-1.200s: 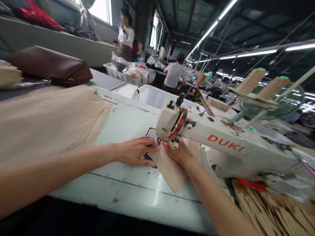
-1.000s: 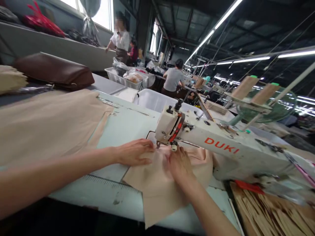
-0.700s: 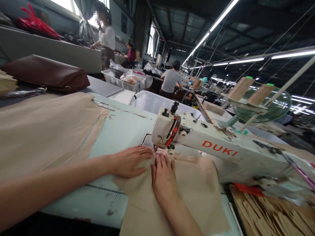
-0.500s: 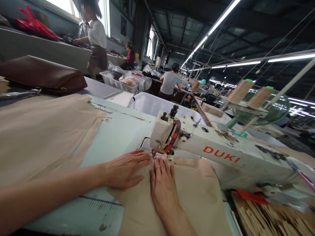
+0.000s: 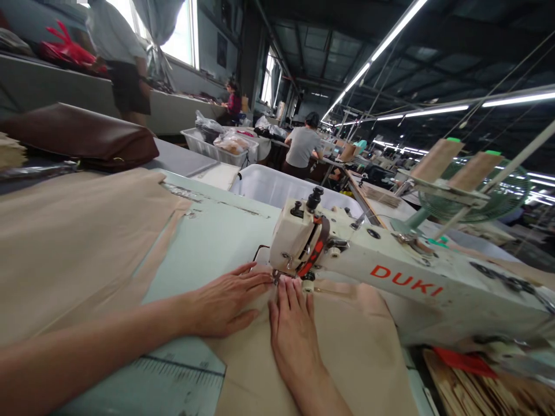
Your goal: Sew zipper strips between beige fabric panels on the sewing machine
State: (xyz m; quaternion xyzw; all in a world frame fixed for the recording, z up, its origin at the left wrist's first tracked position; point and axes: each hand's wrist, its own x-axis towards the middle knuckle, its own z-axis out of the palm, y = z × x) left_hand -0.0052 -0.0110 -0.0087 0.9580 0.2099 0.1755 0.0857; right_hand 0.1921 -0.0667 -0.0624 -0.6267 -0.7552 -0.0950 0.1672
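Both hands lie flat on a beige fabric piece [image 5: 347, 346] under the head of a white sewing machine [image 5: 347, 254] marked DUKI. My left hand [image 5: 228, 303] reaches in from the left, fingers stretched toward the needle area, its fingertips just left of the presser foot [image 5: 276, 276]. Close to the foot on the near right side, my right hand [image 5: 295, 329] presses the fabric with its fingers extended. A strip with a small metal zipper-like line [image 5: 333, 290] shows on the fabric right of the foot. The needle tip itself is hidden.
More beige fabric [image 5: 78, 248] covers the pale green table [image 5: 217, 231] at left. A dark brown leather piece [image 5: 82, 136] lies behind it. Beyond the machine stands a white bin [image 5: 277, 184]. Thread cones [image 5: 437, 162] rise at right. Several people are in the background.
The whole view has shifted slightly to the right and down in the frame. Both hands keep nearly the same place at the machine. A person at the back left has moved leftward.
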